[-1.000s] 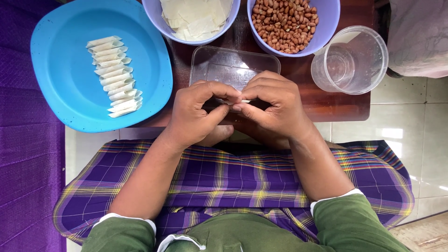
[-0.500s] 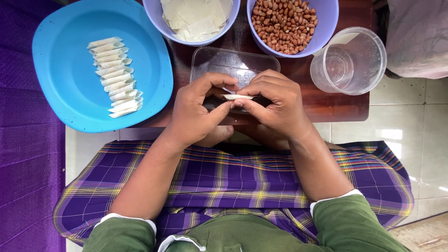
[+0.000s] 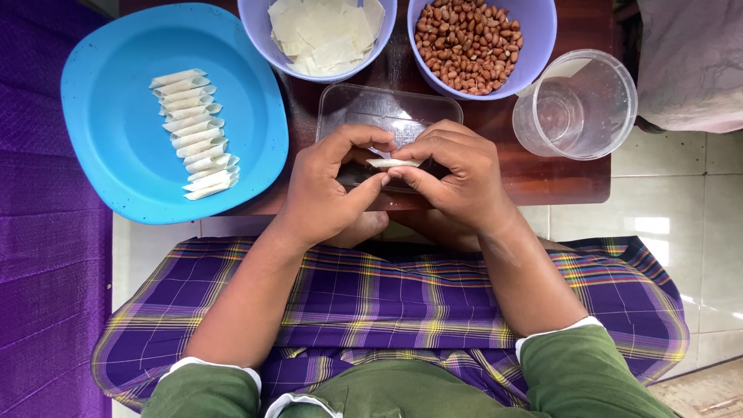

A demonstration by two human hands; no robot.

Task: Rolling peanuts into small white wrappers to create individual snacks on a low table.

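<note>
Both hands meet over a clear rectangular plastic tray point(image 3: 364, 108) on the low dark wooden table point(image 3: 557, 174). My left hand point(image 3: 329, 190) and my right hand point(image 3: 457, 174) pinch the two ends of a small white rolled wrapper point(image 3: 392, 163) between thumbs and fingertips. On a blue plate point(image 3: 116, 77) to the left lies a row of several finished white rolls point(image 3: 192, 133). Beyond the tray stand a lilac bowl of cut wrapper sheets point(image 3: 321, 31) and a lilac bowl of peanuts point(image 3: 468, 39).
A clear plastic cup point(image 3: 576, 104) stands at the table's right end. My lap is covered by a purple checked cloth point(image 3: 387, 294). Purple fabric point(image 3: 46, 271) lies on the left, white floor tiles point(image 3: 681, 193) on the right, pale cloth point(image 3: 689, 62) at the upper right.
The hands were closed tightly together a second ago; now the fingers have drawn slightly apart and the white roll shows between them.
</note>
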